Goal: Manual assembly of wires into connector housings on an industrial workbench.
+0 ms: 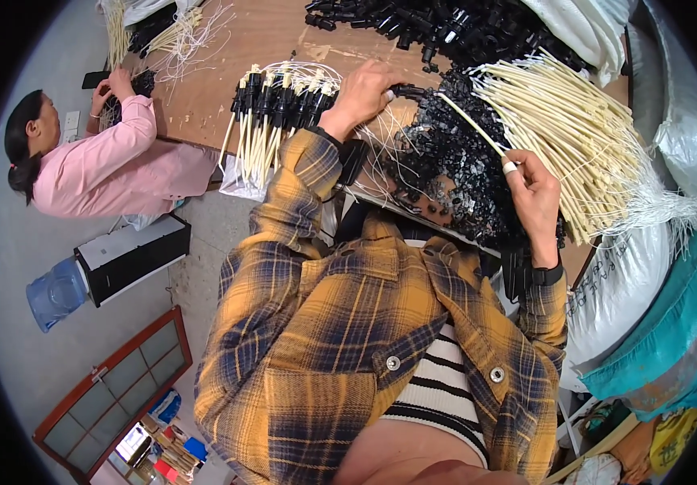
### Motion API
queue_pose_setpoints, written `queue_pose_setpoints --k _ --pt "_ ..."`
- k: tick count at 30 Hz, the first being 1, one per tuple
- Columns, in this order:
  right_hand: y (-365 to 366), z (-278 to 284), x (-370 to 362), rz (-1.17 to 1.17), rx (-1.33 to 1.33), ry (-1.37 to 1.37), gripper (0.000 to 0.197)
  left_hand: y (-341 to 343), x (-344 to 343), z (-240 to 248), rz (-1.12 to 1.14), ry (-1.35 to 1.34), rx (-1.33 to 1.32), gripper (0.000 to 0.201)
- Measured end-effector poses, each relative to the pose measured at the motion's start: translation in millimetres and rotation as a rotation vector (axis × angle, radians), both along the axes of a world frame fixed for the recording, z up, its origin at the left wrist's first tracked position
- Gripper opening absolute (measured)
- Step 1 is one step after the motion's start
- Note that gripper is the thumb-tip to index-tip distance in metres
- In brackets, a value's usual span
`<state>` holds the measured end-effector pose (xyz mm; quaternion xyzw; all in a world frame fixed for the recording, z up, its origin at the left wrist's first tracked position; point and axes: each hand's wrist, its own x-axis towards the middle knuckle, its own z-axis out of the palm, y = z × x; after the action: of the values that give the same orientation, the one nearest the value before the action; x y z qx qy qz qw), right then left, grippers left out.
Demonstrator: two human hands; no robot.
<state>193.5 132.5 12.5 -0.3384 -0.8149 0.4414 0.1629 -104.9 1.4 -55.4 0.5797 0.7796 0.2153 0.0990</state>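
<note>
My left hand (362,93) is closed at the far end of my left arm, its fingertips on a small black plastic fitting (409,91). In my right hand (536,190) a thin cream-coloured tube (475,124) is pinched between thumb and fingers, tilted up and left toward that fitting. Beneath it spreads a pile of small black plastic pieces (454,174). To the right lies a big bundle of similar cream tubes (579,133) with white thread-like ends. Left of my left hand, several cream tubes fitted with black parts (272,105) lie in a row.
More black plastic fittings (454,28) are heaped at the back of the wooden table (203,113), beside a white sack (587,32). Loose white strings (385,145) trail over the near edge. A co-worker in a pink top (106,153) works at the left. Bulging sacks (627,299) crowd the right.
</note>
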Motion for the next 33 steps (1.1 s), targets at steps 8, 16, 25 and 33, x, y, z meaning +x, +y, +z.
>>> queue_pose_setpoints --k 8,16,25,33 --pt "-6.1 4.5 3.0 -0.015 -0.168 0.073 0.012 -3.8 34.4 16.2 0.063 -0.622 0.124 0.038" --pt "-8.5 8.8 5.9 -0.016 -0.016 0.080 0.013 8.5 55.4 43.7 -0.020 -0.899 0.238 0.050" --pt "-8.9 17.1 10.9 0.056 -0.039 0.121 0.012 4.3 53.8 50.8 0.135 -1.136 0.079 0.052" --pt "-2.4 13.6 22.5 0.023 -0.160 0.154 0.015 4.7 48.0 51.7 0.086 -1.184 -0.009 0.055"
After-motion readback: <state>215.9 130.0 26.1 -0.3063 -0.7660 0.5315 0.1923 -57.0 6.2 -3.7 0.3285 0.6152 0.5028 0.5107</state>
